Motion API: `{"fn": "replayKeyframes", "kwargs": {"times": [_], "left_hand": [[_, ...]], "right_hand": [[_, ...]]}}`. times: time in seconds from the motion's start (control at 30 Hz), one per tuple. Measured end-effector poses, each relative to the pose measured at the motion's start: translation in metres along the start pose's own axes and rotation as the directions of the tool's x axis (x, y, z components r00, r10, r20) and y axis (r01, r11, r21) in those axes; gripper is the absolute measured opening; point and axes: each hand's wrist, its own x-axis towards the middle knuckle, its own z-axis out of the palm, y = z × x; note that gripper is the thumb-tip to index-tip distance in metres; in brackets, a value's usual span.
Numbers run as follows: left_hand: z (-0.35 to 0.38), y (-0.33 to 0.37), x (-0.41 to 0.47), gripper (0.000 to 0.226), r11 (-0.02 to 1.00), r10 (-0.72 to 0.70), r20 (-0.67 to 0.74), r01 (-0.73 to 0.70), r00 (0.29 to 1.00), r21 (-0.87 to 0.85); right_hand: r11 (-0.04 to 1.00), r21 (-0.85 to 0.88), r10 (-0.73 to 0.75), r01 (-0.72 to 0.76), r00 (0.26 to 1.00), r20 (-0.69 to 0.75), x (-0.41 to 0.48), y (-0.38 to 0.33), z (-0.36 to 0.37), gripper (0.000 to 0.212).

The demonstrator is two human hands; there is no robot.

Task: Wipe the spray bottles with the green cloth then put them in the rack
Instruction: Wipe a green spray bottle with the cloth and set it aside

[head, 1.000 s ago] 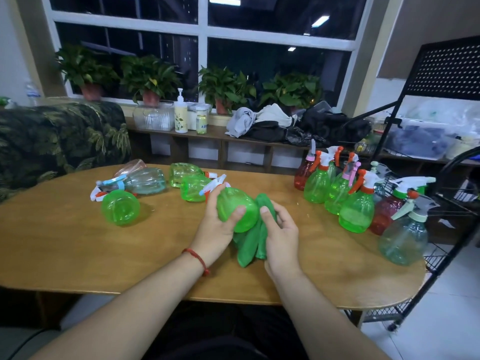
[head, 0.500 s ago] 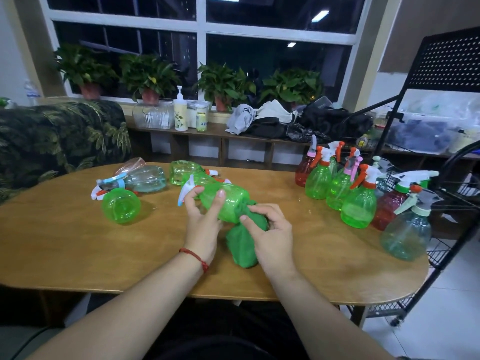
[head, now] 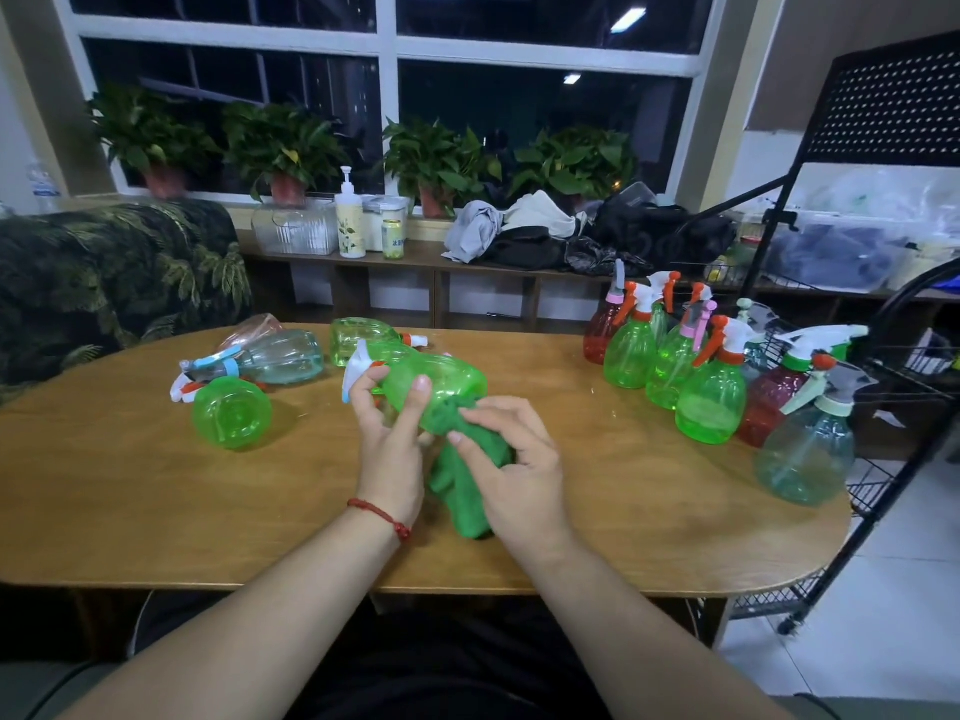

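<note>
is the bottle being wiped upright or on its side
Tipped sideways: left hand holds the green bottle with its white nozzle pointing left.

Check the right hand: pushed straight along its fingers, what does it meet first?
The right hand points up and left, straight into the green cloth it pinches, bunched against the green spray bottle that the left hand holds. Depth beyond is unclear.

One wide-angle view looks from the person's head, forward and down across the wooden table (head: 156, 511). It sits close above the table's near edge and faces the window (head: 519, 106) beyond the table's far side, with the black rack (head: 883, 96) at the table's right end.
</note>
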Motion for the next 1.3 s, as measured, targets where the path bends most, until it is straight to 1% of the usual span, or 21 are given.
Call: {"fn": "replayKeyframes", "kwargs": {"times": [0.13, 0.2, 0.27, 0.37, 0.43, 0.5, 0.57, 0.63, 0.73, 0.8, 0.87, 0.93, 0.97, 1.07, 1.17, 1.23, 1.3], "left_hand": [[0.001, -0.002, -0.002, 0.045, 0.999, -0.025, 0.033, 0.026, 0.999, -0.028], [0.000, -0.001, -0.002, 0.045, 0.999, -0.021, 0.050, 0.023, 0.999, -0.033], [-0.001, 0.000, -0.002, 0.047, 0.999, -0.008, 0.047, 0.010, 0.999, -0.037], [-0.002, 0.001, 0.001, 0.048, 0.999, -0.004, 0.010, 0.004, 1.000, -0.035], [-0.004, 0.001, 0.001, 0.052, 1.000, -0.011, 0.005, 0.011, 1.000, -0.013], [-0.004, 0.000, -0.001, 0.051, 1.000, -0.008, 0.031, 0.008, 0.999, 0.008], [-0.003, 0.000, -0.003, 0.048, 0.999, 0.003, 0.057, -0.005, 0.998, 0.045], [-0.004, 0.001, -0.004, 0.049, 0.992, 0.038, 0.073, -0.047, 0.997, 0.116], [-0.006, 0.007, -0.006, 0.056, 0.934, 0.158, 0.133, -0.192, 0.978, 0.302], [-0.004, 0.009, -0.008, 0.067, 0.876, 0.214, 0.183, -0.272, 0.960, 0.398], [-0.004, 0.006, -0.008, 0.085, 0.873, 0.231, 0.189, -0.289, 0.954, 0.392], [-0.005, 0.003, -0.008, 0.097, 0.889, 0.205, 0.169, -0.255, 0.964, 0.380], [-0.003, 0.004, -0.009, 0.098, 0.901, 0.174, 0.159, -0.222, 0.972, 0.371], [-0.001, 0.006, -0.008, 0.087, 0.953, 0.059, 0.143, -0.098, 0.988, 0.286], [-0.003, 0.005, -0.005, 0.069, 0.988, -0.045, 0.184, 0.017, 0.982, 0.151], [-0.006, 0.004, -0.004, 0.071, 0.988, -0.067, 0.228, 0.032, 0.971, 0.152], [-0.008, 0.004, -0.006, 0.074, 0.975, -0.043, 0.262, -0.016, 0.964, 0.222]], "right_hand": [[0.998, 0.017, 0.054, -0.053, 0.993, -0.106, 0.012, 0.004, -0.003, 0.022], [0.995, 0.021, 0.103, -0.101, 0.986, -0.134, 0.019, 0.011, -0.009, 0.022], [0.991, 0.018, 0.133, -0.132, 0.985, -0.109, 0.018, 0.014, -0.013, 0.022], [0.997, -0.032, 0.072, -0.072, 0.997, -0.008, 0.007, 0.009, -0.009, 0.023], [0.998, -0.032, 0.054, -0.053, 0.998, 0.026, 0.006, 0.009, -0.007, 0.024], [0.998, -0.013, 0.068, -0.068, 0.998, -0.014, 0.011, 0.010, -0.008, 0.025], [0.990, 0.014, 0.141, -0.140, 0.985, -0.096, 0.016, 0.012, -0.010, 0.027], [0.971, 0.047, 0.241, -0.236, 0.960, -0.143, 0.017, 0.017, -0.011, 0.027], [0.915, 0.160, 0.390, -0.370, 0.913, -0.121, 0.018, 0.018, -0.013, 0.019], [0.891, 0.244, 0.417, -0.383, 0.903, -0.107, 0.017, 0.015, -0.015, 0.016], [0.883, 0.285, 0.408, -0.371, 0.910, -0.079, 0.017, 0.009, -0.016, 0.015], [0.877, 0.298, 0.407, -0.376, 0.912, -0.045, 0.016, 0.009, -0.016, 0.015], [0.876, 0.294, 0.407, -0.381, 0.913, -0.027, 0.015, 0.009, -0.016, 0.015], [0.863, 0.289, 0.429, -0.414, 0.903, 0.013, 0.013, 0.010, -0.014, 0.017], [0.847, 0.305, 0.454, -0.434, 0.891, 0.009, 0.013, 0.012, -0.014, 0.018], [0.843, 0.302, 0.469, -0.445, 0.883, -0.008, 0.014, 0.014, -0.015, 0.019], [0.845, 0.289, 0.476, -0.450, 0.879, -0.025, 0.015, 0.016, -0.016, 0.018]]}}
